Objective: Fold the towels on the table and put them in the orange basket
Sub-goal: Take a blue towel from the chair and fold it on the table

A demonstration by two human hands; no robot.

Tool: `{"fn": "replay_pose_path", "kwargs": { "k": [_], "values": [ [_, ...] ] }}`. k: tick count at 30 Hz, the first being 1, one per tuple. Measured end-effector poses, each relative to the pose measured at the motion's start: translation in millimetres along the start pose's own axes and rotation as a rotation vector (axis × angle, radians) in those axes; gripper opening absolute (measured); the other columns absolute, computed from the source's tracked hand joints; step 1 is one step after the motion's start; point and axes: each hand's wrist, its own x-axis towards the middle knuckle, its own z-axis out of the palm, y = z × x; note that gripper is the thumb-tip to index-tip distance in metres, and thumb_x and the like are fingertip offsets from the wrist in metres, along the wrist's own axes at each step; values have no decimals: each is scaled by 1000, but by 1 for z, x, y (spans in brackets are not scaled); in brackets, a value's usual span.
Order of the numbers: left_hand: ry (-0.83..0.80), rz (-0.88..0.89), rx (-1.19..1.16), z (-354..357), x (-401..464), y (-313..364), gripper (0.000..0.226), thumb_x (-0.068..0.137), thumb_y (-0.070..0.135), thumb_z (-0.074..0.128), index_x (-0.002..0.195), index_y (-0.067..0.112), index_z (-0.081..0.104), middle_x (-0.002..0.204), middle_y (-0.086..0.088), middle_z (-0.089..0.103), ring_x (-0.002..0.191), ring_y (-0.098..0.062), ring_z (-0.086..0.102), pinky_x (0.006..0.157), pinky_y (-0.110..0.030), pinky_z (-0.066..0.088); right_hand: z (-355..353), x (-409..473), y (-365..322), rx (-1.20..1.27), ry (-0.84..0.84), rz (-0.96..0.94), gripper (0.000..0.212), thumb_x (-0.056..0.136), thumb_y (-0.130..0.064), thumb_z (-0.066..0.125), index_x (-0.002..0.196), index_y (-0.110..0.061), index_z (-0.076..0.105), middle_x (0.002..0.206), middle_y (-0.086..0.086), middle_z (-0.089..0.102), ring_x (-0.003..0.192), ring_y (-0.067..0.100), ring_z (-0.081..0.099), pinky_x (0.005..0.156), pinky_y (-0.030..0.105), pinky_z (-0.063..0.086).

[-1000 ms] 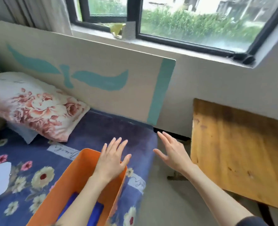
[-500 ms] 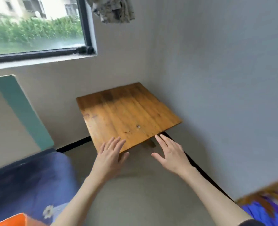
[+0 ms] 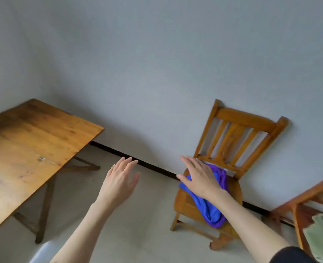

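Plenty of open floor [image 3: 138, 215] mid-frame between the table [image 3: 29, 149] at left and chair [image 3: 230, 168] at right. Second chair [image 3: 308, 198] crowds the lower right corner.

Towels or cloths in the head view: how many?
2. A crumpled blue and purple cloth lies on the wooden slat-back chair; a pale green cloth sits at the lower right edge, cropped. More may be hidden.

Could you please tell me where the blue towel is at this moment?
In the head view, the blue towel lies crumpled on the seat of the wooden chair against the wall, right of centre, partly behind the open right hand.
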Motion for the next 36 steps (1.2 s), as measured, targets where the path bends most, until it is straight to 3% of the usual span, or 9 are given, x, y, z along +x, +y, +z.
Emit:
{"fn": "replay_pose_path", "kwargs": {
  "k": [8, 13, 21, 28, 31, 36],
  "values": [
    [-204, 127, -44, 84, 69, 82, 80, 76, 61, 11, 136, 21, 45, 145, 0, 43, 140, -18, 28, 111, -30, 24, 4, -13, 118, 106, -5, 217, 58, 96, -39, 43, 147, -17, 24, 151, 1, 31, 139, 16, 28, 111, 31, 27],
    [-312, 189, -82, 143, 118, 113, 45, 96, 37, 42, 138, 20, 43, 145, 1, 41, 140, -17, 27, 111, -29, 24, 21, 5, 187, 152, -24, 361, 57, 96, -38, 45, 146, -20, 25, 149, 0, 34, 135, 16, 35, 108, 32, 36],
    [-666, 102, -134, 251, 193, 144, 41, 97, 29, 43, 137, 20, 41, 142, 1, 42, 132, -19, 37, 106, -30, 33, 62, 34, 262, 239, -161, 526, 54, 97, -36, 43, 146, -20, 26, 147, -1, 36, 132, 18, 38, 105, 30, 35],
    [-741, -40, -208, 341, 212, 159, 36, 95, 20, 47, 131, 18, 50, 135, -2, 51, 118, -21, 51, 89, -26, 40, 118, 55, 328, 234, -222, 515, 50, 98, -34, 41, 144, -18, 29, 145, 0, 40, 130, 18, 41, 104, 30, 36],
    [-792, -75, -156, 390, 214, 147, 40, 95, 18, 47, 135, 15, 45, 139, -5, 46, 125, -23, 46, 94, -30, 39, 164, 74, 352, 258, -260, 462, 52, 99, -30, 40, 146, -16, 25, 147, 2, 36, 134, 18, 35, 107, 29, 31],
    [-863, -26, -9, 454, 221, 112, 48, 94, 17, 49, 141, 16, 38, 148, -8, 33, 135, -27, 34, 102, -40, 39, 251, 109, 375, 279, -340, 333, 57, 100, -28, 38, 149, -14, 13, 156, 8, 17, 144, 20, 14, 115, 29, 9]
  ]
}}
